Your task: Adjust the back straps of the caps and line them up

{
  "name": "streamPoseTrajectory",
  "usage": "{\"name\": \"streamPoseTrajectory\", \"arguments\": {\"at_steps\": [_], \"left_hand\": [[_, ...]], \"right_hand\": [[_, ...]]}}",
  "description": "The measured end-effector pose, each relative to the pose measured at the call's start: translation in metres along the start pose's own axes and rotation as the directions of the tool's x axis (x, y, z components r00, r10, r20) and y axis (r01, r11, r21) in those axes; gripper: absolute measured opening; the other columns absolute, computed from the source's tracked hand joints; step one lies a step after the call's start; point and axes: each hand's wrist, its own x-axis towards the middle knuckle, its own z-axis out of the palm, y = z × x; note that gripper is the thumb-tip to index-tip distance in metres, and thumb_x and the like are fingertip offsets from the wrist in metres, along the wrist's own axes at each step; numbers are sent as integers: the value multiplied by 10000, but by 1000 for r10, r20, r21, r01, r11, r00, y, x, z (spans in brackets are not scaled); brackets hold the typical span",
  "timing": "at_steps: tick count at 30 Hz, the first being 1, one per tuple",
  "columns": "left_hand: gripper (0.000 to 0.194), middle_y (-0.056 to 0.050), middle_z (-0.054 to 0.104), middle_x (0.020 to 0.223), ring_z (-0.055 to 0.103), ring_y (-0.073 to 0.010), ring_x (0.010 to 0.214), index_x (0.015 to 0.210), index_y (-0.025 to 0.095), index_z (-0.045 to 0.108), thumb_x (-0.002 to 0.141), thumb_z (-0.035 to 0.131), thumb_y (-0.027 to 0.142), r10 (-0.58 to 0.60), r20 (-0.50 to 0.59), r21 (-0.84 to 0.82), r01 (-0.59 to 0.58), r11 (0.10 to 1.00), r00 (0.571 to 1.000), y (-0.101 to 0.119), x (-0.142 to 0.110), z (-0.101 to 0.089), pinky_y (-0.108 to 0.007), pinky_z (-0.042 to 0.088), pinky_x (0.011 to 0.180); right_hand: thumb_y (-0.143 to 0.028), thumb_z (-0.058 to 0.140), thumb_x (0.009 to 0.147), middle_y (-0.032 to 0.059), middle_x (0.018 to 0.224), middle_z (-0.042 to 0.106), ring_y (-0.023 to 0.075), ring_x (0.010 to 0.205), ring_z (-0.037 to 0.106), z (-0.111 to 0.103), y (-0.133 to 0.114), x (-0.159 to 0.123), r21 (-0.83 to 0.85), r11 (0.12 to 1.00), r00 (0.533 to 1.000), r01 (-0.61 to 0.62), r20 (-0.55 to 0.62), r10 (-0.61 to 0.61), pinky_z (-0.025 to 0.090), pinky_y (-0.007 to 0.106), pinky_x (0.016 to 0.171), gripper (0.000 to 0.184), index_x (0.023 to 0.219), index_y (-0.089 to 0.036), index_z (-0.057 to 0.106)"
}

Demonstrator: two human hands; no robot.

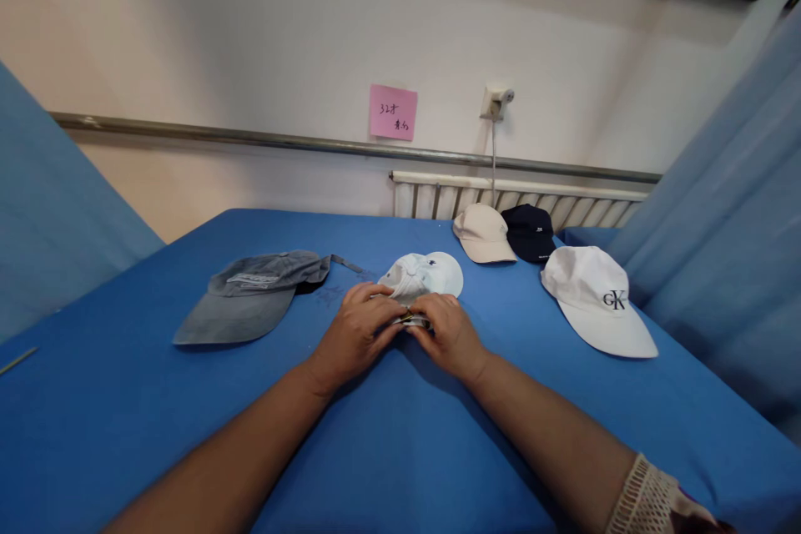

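A pale mint-white cap (425,274) lies in the middle of the blue table (400,434), its brim pointing away from me. My left hand (356,329) and my right hand (447,334) meet at the cap's near edge. Both have their fingers curled and pinched on the cap's back strap and small buckle (411,319). The hands hide most of the strap.
A grey cap (250,292) lies to the left. A beige cap (483,234) and a dark navy cap (531,232) sit at the far edge. A white cap with black letters (597,296) lies at the right. Blue curtains hang on both sides; a radiator stands behind.
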Motion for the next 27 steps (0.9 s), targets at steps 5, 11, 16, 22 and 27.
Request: {"name": "streamPoseTrajectory", "arguments": {"at_steps": [5,11,16,22,27], "left_hand": [[162,-21,708,1005,543,-228,1140,1034,247,671,908,578,287,-19,22,-46,20,999,1000,0,-1,0,-416,374,1027],[179,-33,697,1012,524,-248,1151,1047,230,644,880,626,291,-9,59,-8,9,1000,998,3,1,1,-440,350,1044],[189,-36,704,991,527,-255,1138,1070,230,651,918,581,318,35,53,24,-36,999,998,4,1,4,-475,320,1059],[206,-28,709,999,526,-250,1138,1092,238,656,891,614,254,36,59,20,-37,999,998,4,1,5,-473,316,1064],[183,-32,715,982,529,-253,1143,1064,236,667,892,606,246,49,52,32,-51,998,997,5,1,4,-477,317,1061]], "right_hand": [[-298,624,897,58,976,684,215,912,632,-7,7,-2,105,994,999,-11,46,6,454,372,841,199,1068,-215,565],[-268,612,908,49,922,692,196,856,644,-7,8,-2,128,992,999,14,36,-19,459,357,822,108,992,-209,576],[-244,578,931,52,961,701,190,895,648,-6,10,-3,176,984,999,25,38,-32,464,348,839,91,1014,-207,587],[-173,545,921,60,959,696,192,898,652,-7,11,-3,145,989,1000,29,-4,-29,473,351,837,73,977,-203,580],[-145,549,895,63,965,696,194,897,655,-6,9,-3,134,990,999,34,-3,-34,477,360,850,94,963,-207,566]]}}
